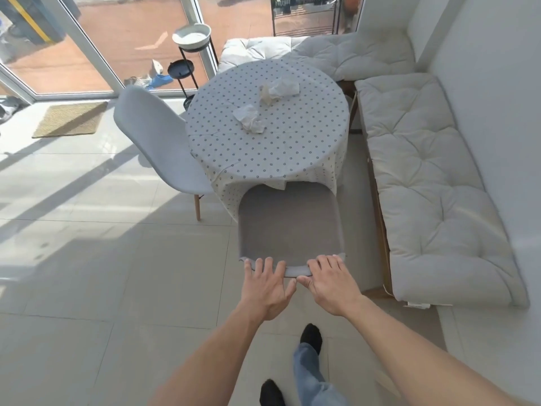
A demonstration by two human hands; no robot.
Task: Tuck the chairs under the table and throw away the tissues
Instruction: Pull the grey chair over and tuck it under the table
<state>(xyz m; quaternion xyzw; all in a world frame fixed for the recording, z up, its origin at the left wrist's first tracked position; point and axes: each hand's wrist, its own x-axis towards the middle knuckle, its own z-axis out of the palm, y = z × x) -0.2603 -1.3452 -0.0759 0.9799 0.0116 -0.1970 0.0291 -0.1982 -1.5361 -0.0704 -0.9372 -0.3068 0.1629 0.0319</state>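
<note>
— Cloth over the desk point(272, 159)? White, dotted all over with small dark rings.
— And at its far edge, crumpled white tissues point(265, 105).
— Chairs: pale grey near chair point(288, 227), light grey side chair point(158, 142) on tan wooden legs.
— Cream tufted cushions point(424, 183); black socks point(311, 336), blue jeans.

A round table point(272, 159) under a dotted cloth stands ahead of both hands. Two crumpled tissues lie on it: one point(249, 118) nearer the hands, another point(279, 90) beyond it, a little apart, toward the right hand's side.
</note>
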